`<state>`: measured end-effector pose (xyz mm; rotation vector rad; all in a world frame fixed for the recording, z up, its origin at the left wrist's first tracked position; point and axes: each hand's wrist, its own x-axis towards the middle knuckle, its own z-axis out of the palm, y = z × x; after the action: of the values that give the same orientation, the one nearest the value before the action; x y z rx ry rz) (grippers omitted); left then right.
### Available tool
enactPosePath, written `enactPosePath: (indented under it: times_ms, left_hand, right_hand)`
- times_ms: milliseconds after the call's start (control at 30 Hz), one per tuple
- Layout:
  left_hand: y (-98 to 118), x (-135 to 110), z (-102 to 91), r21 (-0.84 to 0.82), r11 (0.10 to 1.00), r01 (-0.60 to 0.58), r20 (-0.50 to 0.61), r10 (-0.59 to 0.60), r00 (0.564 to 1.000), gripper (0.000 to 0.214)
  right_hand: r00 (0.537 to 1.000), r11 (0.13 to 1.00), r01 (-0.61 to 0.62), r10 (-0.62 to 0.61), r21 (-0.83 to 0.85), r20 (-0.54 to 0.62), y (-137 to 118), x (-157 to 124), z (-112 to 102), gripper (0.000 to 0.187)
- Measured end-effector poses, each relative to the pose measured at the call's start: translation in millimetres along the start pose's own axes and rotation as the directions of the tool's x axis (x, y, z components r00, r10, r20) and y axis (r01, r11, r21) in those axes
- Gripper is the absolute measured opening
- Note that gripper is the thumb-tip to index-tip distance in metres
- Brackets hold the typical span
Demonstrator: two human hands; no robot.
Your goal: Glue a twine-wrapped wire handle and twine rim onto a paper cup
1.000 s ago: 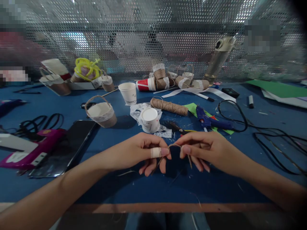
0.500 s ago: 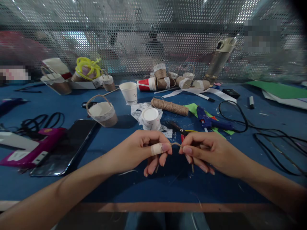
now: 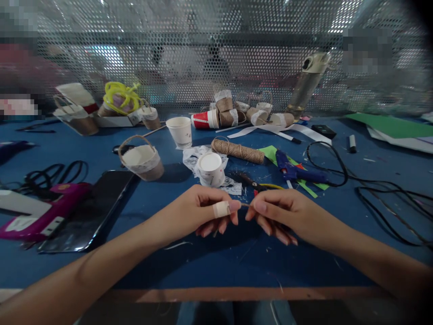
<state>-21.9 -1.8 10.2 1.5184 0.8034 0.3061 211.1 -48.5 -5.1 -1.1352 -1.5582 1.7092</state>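
A short piece of brown twine (image 3: 245, 205) spans the small gap between my hands, above the front of the blue table (image 3: 216, 266). My left hand (image 3: 211, 210), with a plaster round its thumb, pinches one end between thumb and forefinger. The other end is pinched by my right hand (image 3: 277, 212); its lower fingers hang loose. Just behind them stands an upturned white paper cup (image 3: 210, 169) on white lace (image 3: 192, 158). Scissors (image 3: 252, 181) lie partly hidden behind my right hand. A roll of twine (image 3: 238, 150) rests farther back.
A small basket (image 3: 144, 162), a phone (image 3: 91, 212) and a magenta tool (image 3: 50, 212) are on the left. To the right lie a blue glue gun (image 3: 301, 171) and black cable (image 3: 375, 212). Several small baskets (image 3: 259, 116) and a bottle (image 3: 306, 88) stand by the perforated screen (image 3: 189, 58).
My hands have come slightly closer together, and less twine shows between them. The twine end that hung below my right hand no longer shows. The view has shifted slightly.
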Motion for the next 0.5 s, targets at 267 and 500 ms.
enactPosePath:
  times_ms: [267, 500]
  left_hand:
    - [0.8, -2.8, -0.2, 0.066, 0.997, 0.037, 0.001, -0.037, 0.999, 0.035]
    - [4.4, -3.5, 3.9, 0.144, 0.989, 0.018, -0.087, -0.005, 0.996, 0.031]
  right_hand:
    - [0.999, 0.984, -0.025, 0.021, -0.174, -0.023, -4.5, -0.4, 2.9, 0.027]
    - [0.998, 0.971, -0.020, 0.005, -0.240, -0.059, -4.7, 0.8, 4.6, 0.027]
